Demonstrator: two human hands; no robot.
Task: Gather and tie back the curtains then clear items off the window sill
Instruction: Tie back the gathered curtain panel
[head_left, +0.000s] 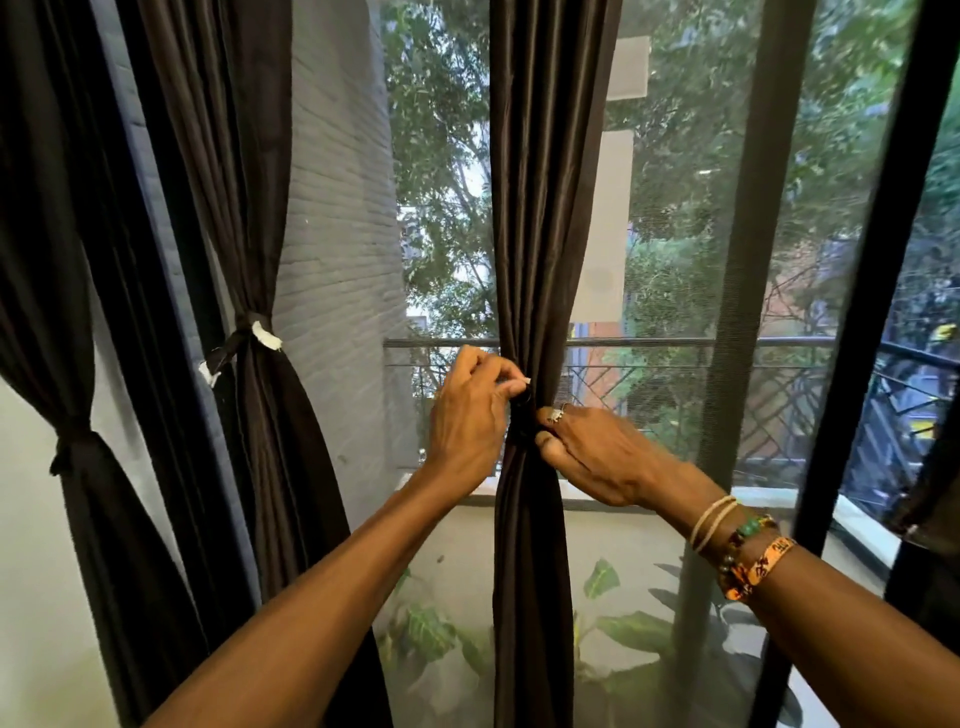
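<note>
A dark brown curtain (540, 234) hangs in the middle of the window, gathered into a narrow bunch at waist height. A dark tie-back band (523, 415) wraps the bunch there. My left hand (470, 415) pinches the white-tipped end of the band on the curtain's left side. My right hand (597, 452), with a ring and several bracelets at the wrist, presses against the bunch from the right, thumb on the fabric. Two more curtains to the left stand tied back: one (249, 270) with a white-ended band (244, 340), one (62, 291) at the far left knotted low.
Behind the mesh screen (675, 291) lie a balcony railing (675, 343), a pale ledge (597, 501) and leafy plants (613, 623) below. Dark window frame posts (748, 260) rise to the right. A grey brick wall (337, 234) stands outside at the left.
</note>
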